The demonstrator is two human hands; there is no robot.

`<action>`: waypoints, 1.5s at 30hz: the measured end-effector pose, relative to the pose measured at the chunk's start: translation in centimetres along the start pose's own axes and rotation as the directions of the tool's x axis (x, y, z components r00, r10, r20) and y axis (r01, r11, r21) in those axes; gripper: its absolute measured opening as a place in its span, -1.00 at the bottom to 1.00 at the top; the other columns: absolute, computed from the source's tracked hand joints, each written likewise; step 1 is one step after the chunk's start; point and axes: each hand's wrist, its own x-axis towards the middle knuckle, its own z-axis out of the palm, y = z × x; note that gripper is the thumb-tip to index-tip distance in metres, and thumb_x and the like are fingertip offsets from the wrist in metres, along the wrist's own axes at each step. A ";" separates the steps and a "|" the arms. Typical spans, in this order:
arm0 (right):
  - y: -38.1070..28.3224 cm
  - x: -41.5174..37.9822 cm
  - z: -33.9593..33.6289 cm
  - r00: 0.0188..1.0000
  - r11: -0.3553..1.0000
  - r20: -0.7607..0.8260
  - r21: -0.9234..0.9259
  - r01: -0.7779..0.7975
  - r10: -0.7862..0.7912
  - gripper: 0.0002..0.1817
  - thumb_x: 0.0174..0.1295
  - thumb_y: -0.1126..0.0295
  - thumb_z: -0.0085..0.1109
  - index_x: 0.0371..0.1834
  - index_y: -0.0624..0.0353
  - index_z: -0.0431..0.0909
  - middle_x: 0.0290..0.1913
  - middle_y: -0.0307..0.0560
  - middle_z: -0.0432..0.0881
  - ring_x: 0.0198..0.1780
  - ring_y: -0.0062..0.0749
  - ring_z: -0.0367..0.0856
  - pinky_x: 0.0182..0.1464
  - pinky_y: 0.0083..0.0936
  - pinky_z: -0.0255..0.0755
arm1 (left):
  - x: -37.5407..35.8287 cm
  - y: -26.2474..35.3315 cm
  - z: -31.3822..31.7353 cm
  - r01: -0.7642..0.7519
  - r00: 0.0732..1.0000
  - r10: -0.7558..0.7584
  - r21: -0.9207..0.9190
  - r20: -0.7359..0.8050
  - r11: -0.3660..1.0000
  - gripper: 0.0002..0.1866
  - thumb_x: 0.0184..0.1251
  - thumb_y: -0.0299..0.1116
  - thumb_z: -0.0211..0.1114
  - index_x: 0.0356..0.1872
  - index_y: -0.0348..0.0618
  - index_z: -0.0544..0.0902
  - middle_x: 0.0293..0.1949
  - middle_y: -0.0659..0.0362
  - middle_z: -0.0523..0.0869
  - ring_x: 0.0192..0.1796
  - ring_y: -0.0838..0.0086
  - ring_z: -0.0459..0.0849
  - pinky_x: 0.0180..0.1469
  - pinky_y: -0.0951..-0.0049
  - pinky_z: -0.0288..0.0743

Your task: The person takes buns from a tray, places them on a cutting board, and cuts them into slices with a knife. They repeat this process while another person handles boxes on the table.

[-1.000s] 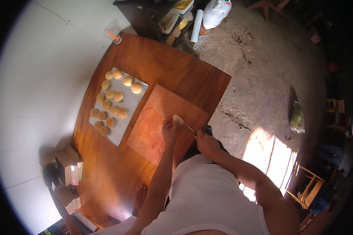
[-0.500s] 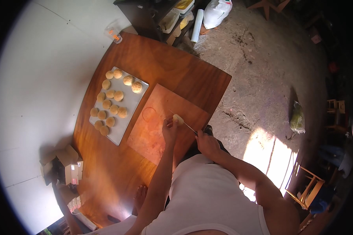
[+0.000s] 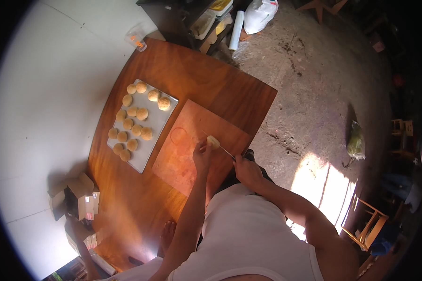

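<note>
My left hand (image 3: 202,153) is closed on a small pale roll (image 3: 213,142) above the reddish cutting board (image 3: 176,161). A thin blade (image 3: 227,152) runs from the roll to my right hand (image 3: 245,169), whose fingers are wrapped round its handle at the board's right edge. The blade's tip side meets the roll; how deep it sits is too small to tell. Left of the board lies a metal tray (image 3: 157,119) with several round golden rolls (image 3: 142,114) on it.
The wooden table (image 3: 211,75) holds a clear plastic cup (image 3: 138,43) at its far corner. Open cardboard boxes (image 3: 82,196) stand at the left edge, near a co-worker's arm (image 3: 86,255). Beyond the table are a dark shelf (image 3: 173,23) and a white sack (image 3: 260,16).
The co-worker's arm at the lower left has shifted slightly right and down, away from the upper box. The roll in my left hand has tilted a little; my right hand has hardly moved.
</note>
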 end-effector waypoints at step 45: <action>0.1 -0.4 0.1 1.000 1.000 0.005 -0.007 -0.021 0.021 -0.78 0.47 0.29 -0.01 -0.11 0.26 0.37 -0.41 0.26 0.67 -0.39 0.23 0.71 -0.36 0.03 0.62 | 0.2 -0.1 0.7 0.041 0.998 -0.042 -0.024 -0.050 0.999 -0.58 0.34 -0.30 0.42 0.16 -0.25 0.62 -0.01 0.03 0.69 -0.06 0.38 0.74 -0.12 0.43 0.74</action>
